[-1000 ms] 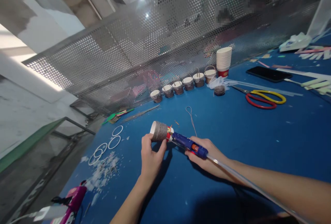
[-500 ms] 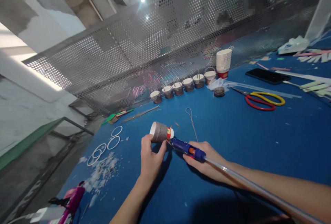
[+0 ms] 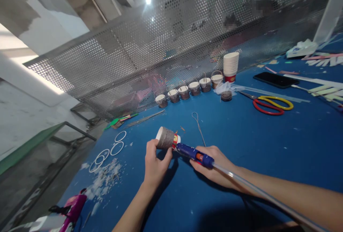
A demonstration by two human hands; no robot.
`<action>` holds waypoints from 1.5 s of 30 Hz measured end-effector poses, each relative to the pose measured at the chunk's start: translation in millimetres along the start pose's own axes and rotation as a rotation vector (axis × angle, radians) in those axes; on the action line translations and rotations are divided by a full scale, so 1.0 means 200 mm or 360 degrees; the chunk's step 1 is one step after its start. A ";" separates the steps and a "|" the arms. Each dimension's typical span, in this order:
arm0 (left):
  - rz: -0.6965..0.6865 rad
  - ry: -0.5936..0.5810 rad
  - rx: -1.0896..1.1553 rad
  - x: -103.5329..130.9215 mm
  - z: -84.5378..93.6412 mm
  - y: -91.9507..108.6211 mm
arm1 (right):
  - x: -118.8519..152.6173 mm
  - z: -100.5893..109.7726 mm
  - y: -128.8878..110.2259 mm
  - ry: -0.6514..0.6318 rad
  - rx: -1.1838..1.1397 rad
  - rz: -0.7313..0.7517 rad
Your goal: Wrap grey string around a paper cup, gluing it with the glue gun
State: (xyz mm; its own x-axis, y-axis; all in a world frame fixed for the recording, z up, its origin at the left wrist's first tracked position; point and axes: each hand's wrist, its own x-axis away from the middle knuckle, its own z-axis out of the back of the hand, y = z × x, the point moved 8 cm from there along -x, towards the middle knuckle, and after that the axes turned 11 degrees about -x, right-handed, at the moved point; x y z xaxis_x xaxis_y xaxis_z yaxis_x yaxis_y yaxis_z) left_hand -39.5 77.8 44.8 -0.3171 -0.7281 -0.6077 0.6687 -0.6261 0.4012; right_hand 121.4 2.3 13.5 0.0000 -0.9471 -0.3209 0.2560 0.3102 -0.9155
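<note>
My left hand (image 3: 156, 162) grips a paper cup (image 3: 165, 138) tipped on its side, its white mouth facing left. Dark brown cord or strip wraps most of the cup, and a red and yellow band shows near its base. In my right hand (image 3: 211, 164) is a blue hot glue gun (image 3: 191, 152), its nozzle at the cup's base end, close to my left fingertips. A long clear glue stick (image 3: 241, 180) runs out of the gun's back. Just beyond the gun, a looped length of thin cord (image 3: 198, 126) lies on the blue table (image 3: 257, 146).
Along the mesh panel (image 3: 120, 60) stand several wrapped cups (image 3: 194, 88) and a stack of paper cups (image 3: 230, 65). Scissors (image 3: 273, 105), a phone (image 3: 276, 79) and a dark cord coil (image 3: 226, 96) lie right. White rings (image 3: 117, 148), scraps (image 3: 105, 180) and a purple device (image 3: 75, 208) are left.
The cup in my left hand has turned very slightly, showing a little more of its red and yellow band. The glue gun stays at the cup's base, and both grips are the same.
</note>
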 end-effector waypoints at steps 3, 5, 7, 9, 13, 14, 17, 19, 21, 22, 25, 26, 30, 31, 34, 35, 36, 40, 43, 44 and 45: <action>-0.0005 -0.0006 0.0019 0.00 0.00 0.00 | 0.00 0.03 0.01 0.0056 -0.0065 -0.0031; -0.0013 -0.0008 0.0032 0.00 0.01 0.00 | 0.00 0.04 0.01 0.0080 -0.0105 -0.0056; -0.0024 -0.0014 0.0045 0.00 0.01 0.00 | 0.00 0.04 0.01 0.0072 -0.0105 -0.0069; -0.0030 -0.0023 0.0058 0.00 0.00 0.00 | 0.00 0.03 0.00 0.0046 -0.0075 -0.0053; -0.0009 -0.0054 0.0081 -0.01 0.00 -0.01 | 0.00 0.03 -0.02 0.0007 -0.0039 -0.0016; -0.0006 -0.0064 0.0092 -0.01 0.00 -0.01 | 0.00 0.03 -0.02 0.0013 -0.0047 -0.0026; -0.0009 -0.0090 0.0145 -0.01 -0.01 -0.02 | 0.00 0.06 -0.01 0.0066 -0.0117 -0.0086; -0.0003 -0.0111 0.0183 -0.02 -0.01 -0.02 | 0.00 0.08 -0.01 0.0096 -0.0169 -0.0126; 0.0009 -0.0119 0.0208 -0.02 -0.02 -0.02 | 0.00 0.08 -0.01 0.0092 -0.0195 -0.0140; 0.0011 -0.0120 0.0216 -0.02 -0.02 -0.03 | 0.00 0.07 -0.01 0.0075 -0.0190 -0.0131; -0.0013 -0.0096 0.0226 -0.02 -0.01 -0.02 | 0.01 0.05 -0.03 0.0024 -0.0134 -0.0054; -0.0028 -0.0088 0.0228 -0.02 -0.01 -0.02 | 0.01 0.04 -0.03 0.0019 -0.0112 -0.0031; -0.0051 -0.0078 0.0225 -0.02 0.00 -0.01 | 0.01 0.06 -0.03 0.0046 -0.0117 -0.0050; -0.0047 -0.0078 0.0224 -0.02 0.00 -0.01 | 0.01 0.07 -0.03 0.0065 -0.0139 -0.0082; -0.0044 -0.0078 0.0212 -0.02 0.00 -0.01 | 0.01 0.09 -0.02 0.0100 -0.0195 -0.0176; -0.0052 -0.0075 0.0204 -0.02 0.01 0.00 | 0.01 0.09 -0.02 0.0099 -0.0201 -0.0189; -0.0064 -0.0068 0.0194 -0.02 0.01 0.00 | 0.01 0.09 -0.02 0.0086 -0.0198 -0.0186; -0.0157 -0.0008 0.0129 -0.02 0.02 0.02 | 0.01 0.06 -0.04 0.0027 -0.0138 -0.0094; -0.0257 0.0035 0.0070 -0.02 0.03 0.05 | 0.01 0.07 -0.04 0.0043 -0.0133 -0.0090; -0.0280 0.0046 0.0051 -0.02 0.04 0.05 | 0.01 0.08 -0.04 0.0060 -0.0141 -0.0105; -0.0294 0.0055 0.0033 -0.02 0.04 0.05 | 0.01 0.09 -0.04 0.0076 -0.0149 -0.0122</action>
State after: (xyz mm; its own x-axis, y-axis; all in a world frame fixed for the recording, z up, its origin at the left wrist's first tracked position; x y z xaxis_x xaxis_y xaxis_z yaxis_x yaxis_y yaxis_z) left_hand -36.1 72.1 56.7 -0.4096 -0.5905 -0.6954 0.5873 -0.7540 0.2943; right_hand 136.2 -3.7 23.4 -0.0628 -0.9640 -0.2583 0.1624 0.2455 -0.9557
